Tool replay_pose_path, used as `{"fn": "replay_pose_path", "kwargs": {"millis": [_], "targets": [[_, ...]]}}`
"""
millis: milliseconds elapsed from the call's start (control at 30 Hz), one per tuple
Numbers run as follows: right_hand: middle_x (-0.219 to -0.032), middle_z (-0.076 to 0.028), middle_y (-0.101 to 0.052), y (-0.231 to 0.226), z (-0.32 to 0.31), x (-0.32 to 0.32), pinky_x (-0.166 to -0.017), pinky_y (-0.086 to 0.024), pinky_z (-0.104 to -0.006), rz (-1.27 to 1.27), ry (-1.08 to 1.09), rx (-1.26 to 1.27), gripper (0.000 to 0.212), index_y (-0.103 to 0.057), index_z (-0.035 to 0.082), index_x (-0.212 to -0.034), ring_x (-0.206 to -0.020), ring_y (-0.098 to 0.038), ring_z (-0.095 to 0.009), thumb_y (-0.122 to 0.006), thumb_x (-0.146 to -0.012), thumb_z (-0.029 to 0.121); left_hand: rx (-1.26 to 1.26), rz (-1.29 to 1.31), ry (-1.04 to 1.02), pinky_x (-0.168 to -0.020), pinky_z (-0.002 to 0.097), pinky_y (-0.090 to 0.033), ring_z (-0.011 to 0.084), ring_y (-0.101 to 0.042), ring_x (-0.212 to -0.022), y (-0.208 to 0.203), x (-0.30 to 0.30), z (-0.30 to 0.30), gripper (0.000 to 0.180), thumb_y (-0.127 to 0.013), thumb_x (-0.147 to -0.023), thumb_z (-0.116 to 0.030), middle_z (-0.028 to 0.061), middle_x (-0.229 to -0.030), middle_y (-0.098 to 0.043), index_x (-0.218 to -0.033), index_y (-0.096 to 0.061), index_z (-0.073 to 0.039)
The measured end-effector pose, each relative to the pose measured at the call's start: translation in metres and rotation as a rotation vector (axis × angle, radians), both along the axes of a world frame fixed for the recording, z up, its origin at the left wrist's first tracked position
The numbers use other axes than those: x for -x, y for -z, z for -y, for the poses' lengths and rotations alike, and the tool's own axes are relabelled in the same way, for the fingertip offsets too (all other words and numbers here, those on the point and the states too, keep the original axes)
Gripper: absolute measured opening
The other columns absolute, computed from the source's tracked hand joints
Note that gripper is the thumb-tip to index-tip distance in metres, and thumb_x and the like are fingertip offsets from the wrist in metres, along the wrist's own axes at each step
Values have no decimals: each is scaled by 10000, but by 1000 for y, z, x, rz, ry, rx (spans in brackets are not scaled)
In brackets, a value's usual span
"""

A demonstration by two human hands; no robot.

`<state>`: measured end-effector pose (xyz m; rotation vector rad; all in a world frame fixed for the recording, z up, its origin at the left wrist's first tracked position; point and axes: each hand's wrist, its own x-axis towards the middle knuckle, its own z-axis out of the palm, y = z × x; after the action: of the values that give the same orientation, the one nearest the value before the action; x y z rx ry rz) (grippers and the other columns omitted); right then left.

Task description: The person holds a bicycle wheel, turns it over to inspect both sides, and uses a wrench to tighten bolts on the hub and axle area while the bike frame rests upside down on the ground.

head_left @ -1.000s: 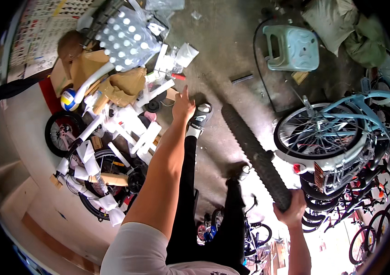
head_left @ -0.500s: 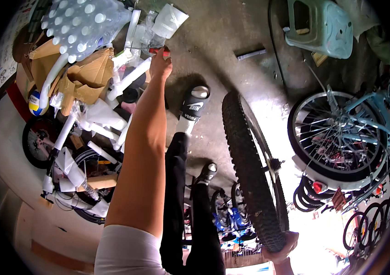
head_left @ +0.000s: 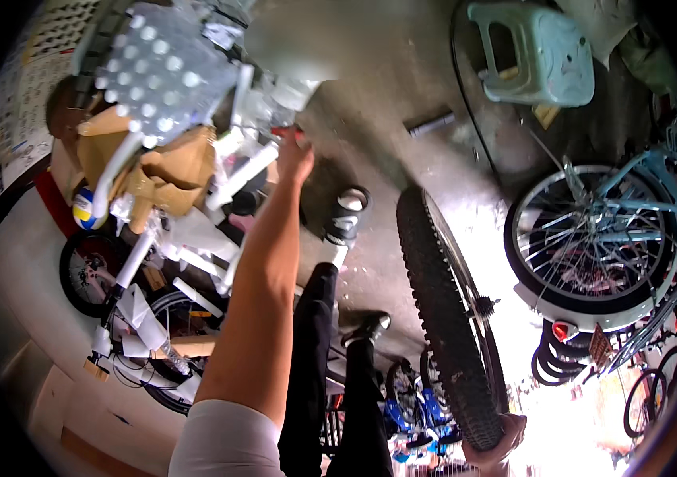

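Observation:
My left arm, in a white sleeve, reaches far forward. My left hand (head_left: pixel 296 159) is closed around a small red-handled tool (head_left: pixel 287 133), whose other end is hard to make out. Below it on the right, my right hand (head_left: pixel 504 444) grips the near end of a bicycle wheel with a black knobby tyre (head_left: pixel 443 318). The wheel stands on edge, tilted a little, its far end toward the concrete floor. A sprocket cluster (head_left: pixel 484 306) sticks out from the hub on the right side.
At the left lie shrink-wrapped bottles (head_left: pixel 155 71), torn cardboard (head_left: pixel 175 171), a ball (head_left: pixel 88 208) and a wrapped bicycle frame (head_left: pixel 135 318). A pale green stool (head_left: pixel 541 56), a dark bar (head_left: pixel 431 124) and a light blue bicycle (head_left: pixel 640 191) are on the right.
The view has shifted, so the scene sits lower and slightly to the right. Both hands keep their hold on the red-handled tool and the wheel.

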<state>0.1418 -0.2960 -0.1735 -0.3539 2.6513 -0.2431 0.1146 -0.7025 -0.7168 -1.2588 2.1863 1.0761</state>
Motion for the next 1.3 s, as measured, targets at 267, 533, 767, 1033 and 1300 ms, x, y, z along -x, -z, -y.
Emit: {"fn": "replay_pose_path", "kwargs": {"millis": [267,533,767,1033,1300], "targets": [[-833,-140,-488,-3,-62,-4,-613,-383,-443,121,-32,66,549,-543,-7,-989,-690,-490,-321,-744,-526,209,129,-280,-221,-834,403,-538,314,-703,-939,-2,-42,17,432,-734,-839,-352,123,-1029,-730,-1187,-646,-112],[-862,-164,-579,-3,-61,39,-661,-514,-458,-2,-90,98,532,-615,4,-999,-735,-593,-372,-802,-620,327,-403,-358,-773,-604,302,-576,217,-702,-770,-249,-81,-90,390,-701,-930,-111,97,-990,-548,-1163,-392,-60],[-966,-177,-615,-6,-92,41,-803,-527,-452,-108,-53,542,716,-632,-3,-1145,-888,-620,-373,-685,-792,617,-474,-662,199,-798,294,-543,219,-682,-962,-490,-77,-199,342,-647,-943,-16,145,-1145,-632,-1264,-530,7],[-863,-206,-589,25,-111,3,-671,-498,-466,-310,356,818,209,-607,-1,-901,-779,-605,-428,-600,-940,204,-3,-915,1030,-915,494,-449,381,-581,-1038,-549,-37,-334,510,-835,-698,-98,159,-1124,-640,-1160,-622,-66],[-787,-209,-646,4,-193,-61,-718,-509,-403,-458,1508,1114,315,-570,1,-922,-724,-632,-287,-569,-985,309,718,-688,1641,-897,500,-453,362,-527,-1155,-520,-24,-380,714,-883,-580,-184,145,-1209,-558,-1197,-542,-74]]}}
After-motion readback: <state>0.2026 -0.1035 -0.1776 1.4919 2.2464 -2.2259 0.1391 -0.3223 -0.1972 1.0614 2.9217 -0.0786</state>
